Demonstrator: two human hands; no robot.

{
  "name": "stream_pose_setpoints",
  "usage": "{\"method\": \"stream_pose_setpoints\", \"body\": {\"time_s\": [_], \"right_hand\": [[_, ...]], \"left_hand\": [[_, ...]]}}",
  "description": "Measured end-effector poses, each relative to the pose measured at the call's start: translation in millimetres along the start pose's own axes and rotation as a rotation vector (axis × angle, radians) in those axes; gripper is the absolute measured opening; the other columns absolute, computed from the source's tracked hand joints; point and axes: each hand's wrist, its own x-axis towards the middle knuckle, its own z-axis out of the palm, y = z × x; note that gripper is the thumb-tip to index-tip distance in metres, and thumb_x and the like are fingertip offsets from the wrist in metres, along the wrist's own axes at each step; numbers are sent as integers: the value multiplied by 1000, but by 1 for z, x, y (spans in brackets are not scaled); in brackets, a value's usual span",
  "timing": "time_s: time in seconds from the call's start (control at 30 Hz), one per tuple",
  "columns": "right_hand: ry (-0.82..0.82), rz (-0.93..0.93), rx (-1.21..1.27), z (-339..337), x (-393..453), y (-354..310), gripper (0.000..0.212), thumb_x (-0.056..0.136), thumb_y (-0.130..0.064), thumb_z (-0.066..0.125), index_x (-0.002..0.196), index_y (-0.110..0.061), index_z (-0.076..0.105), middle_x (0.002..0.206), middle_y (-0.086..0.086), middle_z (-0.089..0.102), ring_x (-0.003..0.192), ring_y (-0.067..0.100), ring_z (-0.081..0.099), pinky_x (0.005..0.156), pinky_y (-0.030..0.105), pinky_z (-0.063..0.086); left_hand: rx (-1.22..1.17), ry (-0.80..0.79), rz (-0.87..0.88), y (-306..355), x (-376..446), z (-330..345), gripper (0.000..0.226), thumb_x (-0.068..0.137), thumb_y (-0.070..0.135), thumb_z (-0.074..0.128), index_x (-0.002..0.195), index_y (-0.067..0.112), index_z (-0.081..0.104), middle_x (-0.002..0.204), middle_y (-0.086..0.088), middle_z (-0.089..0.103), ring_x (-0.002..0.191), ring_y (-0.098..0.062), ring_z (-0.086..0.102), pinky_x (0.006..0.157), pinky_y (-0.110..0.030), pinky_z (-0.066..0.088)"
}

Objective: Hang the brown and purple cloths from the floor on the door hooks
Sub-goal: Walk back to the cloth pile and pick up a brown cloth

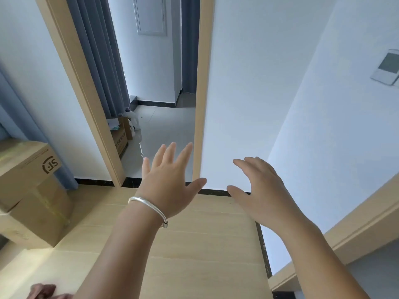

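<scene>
Hallway shot from the head cam: pale wood-look floor (194, 244), white walls, and a light wood door frame (199, 93) opening onto a tiled room at about 12 o'clock. Grey curtains (103, 61) hang just inside that doorway at 11 o'clock, with a small box and a jug at their foot. A stack of cardboard boxes (32, 190) with a printed logo sits at 9 o'clock, against the wall.

Both hands are out in front holding nothing. The left hand (168, 180), with a silver bangle (149, 209) on the wrist, has its fingers spread wide. The right hand (259, 186) is loosely open, fingers slightly curled, palm down.

A bit of brownish cloth (43, 291) pokes in on the floor at 7 o'clock, mostly cut off by the frame edge. Can't tell which cloth it is.
</scene>
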Motion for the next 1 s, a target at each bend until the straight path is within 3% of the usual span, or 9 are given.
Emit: {"method": "stream_pose_setpoints", "body": {"time_s": [0.23, 0.57, 0.77, 1.0], "right_hand": [[-21, -67, 80, 37, 116, 18, 59, 91, -43, 55, 145, -31, 35, 150, -10, 30, 142, 6, 12, 111, 28, 21], [-163, -397, 213, 94, 328, 12, 55, 91, -38, 57, 142, -30, 40, 143, -9, 37, 135, 5, 21, 109, 25, 23], [-310, -588, 280, 135, 397, -35, 55, 91, -38, 57, 143, -29, 40, 147, -8, 35, 140, 9, 20, 114, 35, 26], [-452, -774, 300, 194, 425, -118, 56, 90, -38, 57, 143, -30, 40, 148, -9, 35, 141, 9, 20, 115, 34, 25]], "left_hand": [[-75, 86, -93, -33, 81, 28, 81, 89, 67, 37, 148, 43, -13, 161, 7, 1, 148, -14, -8, 119, -49, 2], [18, 227, -422, -87, 204, 20, 80, 90, 65, 38, 148, 43, -13, 160, 10, 3, 147, -13, -10, 117, -45, -4], [74, 272, -664, -131, 216, 12, 79, 89, 64, 37, 149, 42, -8, 161, 7, 4, 148, -13, -10, 120, -48, 0], [104, 275, -912, -204, 191, 8, 80, 88, 65, 39, 150, 42, -5, 161, 5, 4, 148, -16, -7, 120, -47, 2]]}}
